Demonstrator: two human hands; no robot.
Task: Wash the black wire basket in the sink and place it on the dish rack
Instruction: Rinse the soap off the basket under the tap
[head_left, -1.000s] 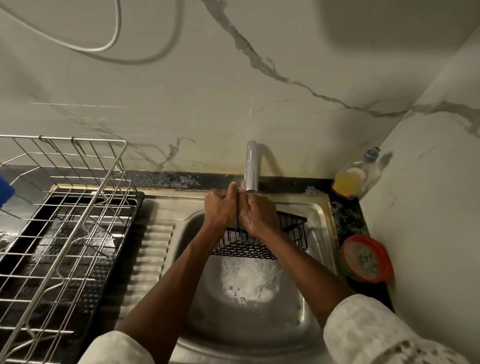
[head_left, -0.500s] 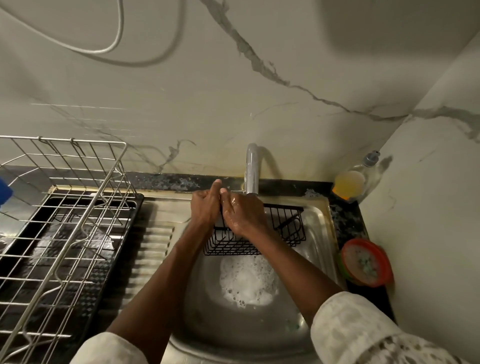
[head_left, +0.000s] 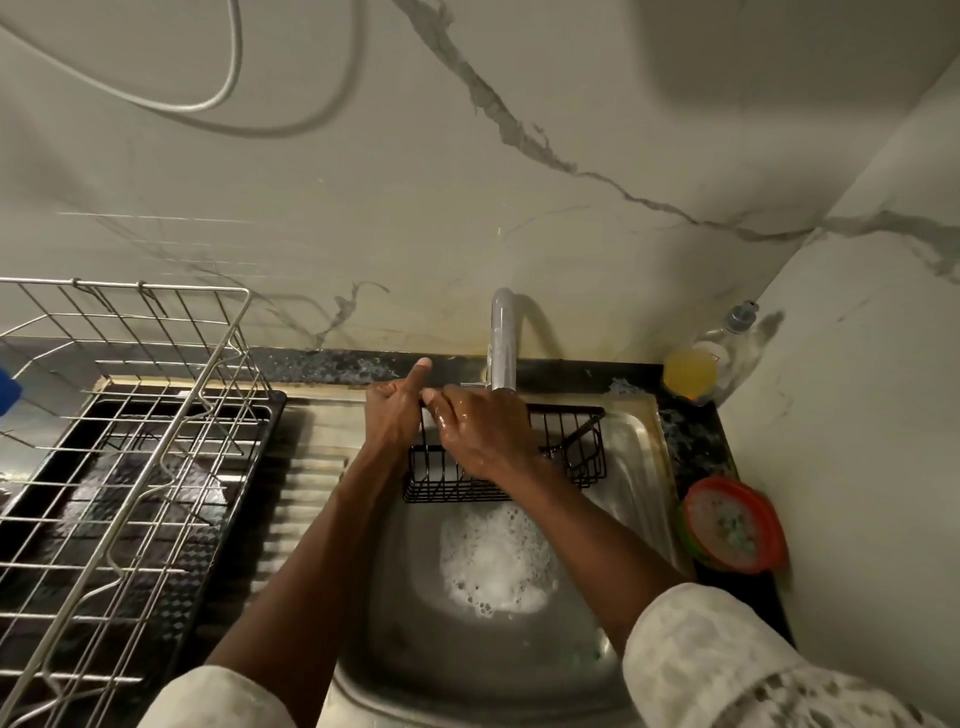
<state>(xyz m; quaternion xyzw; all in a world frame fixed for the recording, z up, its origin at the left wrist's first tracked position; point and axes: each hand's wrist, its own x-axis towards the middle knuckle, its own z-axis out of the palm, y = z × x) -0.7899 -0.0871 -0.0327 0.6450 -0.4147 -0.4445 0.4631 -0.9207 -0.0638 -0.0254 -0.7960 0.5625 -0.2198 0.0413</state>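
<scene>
A black wire basket (head_left: 574, 441) hangs over the steel sink (head_left: 639, 457), just under the tap (head_left: 503, 345). My left hand (head_left: 392, 415) grips its left end, forefinger pointing up. My wet right hand (head_left: 480, 436) lies across the basket's top and front wires, covering its middle. Foam (head_left: 493, 566) floats in the sink bowl below. The wire dish rack (head_left: 130, 447) stands on a black tray at the left.
A soap bottle with yellow liquid (head_left: 696, 369) stands in the back right corner. A red-rimmed round dish (head_left: 732, 525) sits on the dark counter right of the sink. A ribbed drainboard (head_left: 306, 467) lies between sink and rack. A blue object (head_left: 8, 395) shows at the left edge.
Both hands and the basket have shifted to the left under the tap. More of the basket's right end now shows.
</scene>
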